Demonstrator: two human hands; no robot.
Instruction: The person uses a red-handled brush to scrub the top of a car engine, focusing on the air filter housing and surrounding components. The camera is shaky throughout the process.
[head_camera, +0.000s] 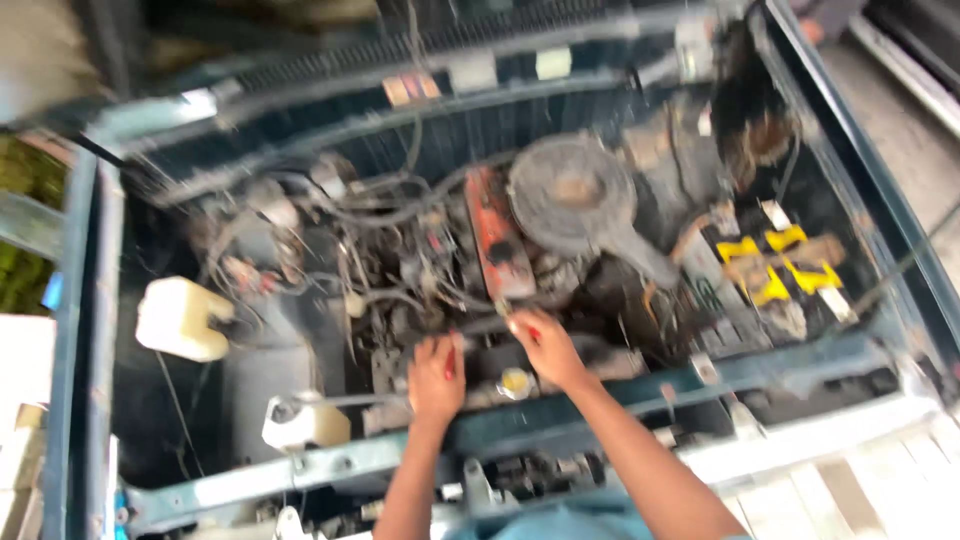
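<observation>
Both hands reach down into an open engine bay (300, 470), seen blurred from above. The left hand (436, 375) is curled around a small red-handled tool (450, 362) — only a short strip of red shows between the fingers, its long axis running roughly away from the person, toward the engine; its tip is hidden. The right hand (545, 345) is pinched on a second red tool (531, 331), of which only a spot of red shows at the fingertips, too small to tell its direction; a thin metal end (502, 307) seems to point up and left from it toward the red valve cover (497, 240), which lies with its long axis front to back. The two hands are near each other, not touching, just above a yellow cap (516, 382) that sits beside the right wrist. Behind the right hand is the round grey air cleaner (575, 195), its snout slanting down to the right. Farther right sits the battery (775, 270) with yellow caps. Well to the left are a white tank (182, 318) and, nearer the front rail, a smaller white bottle (302, 422).
</observation>
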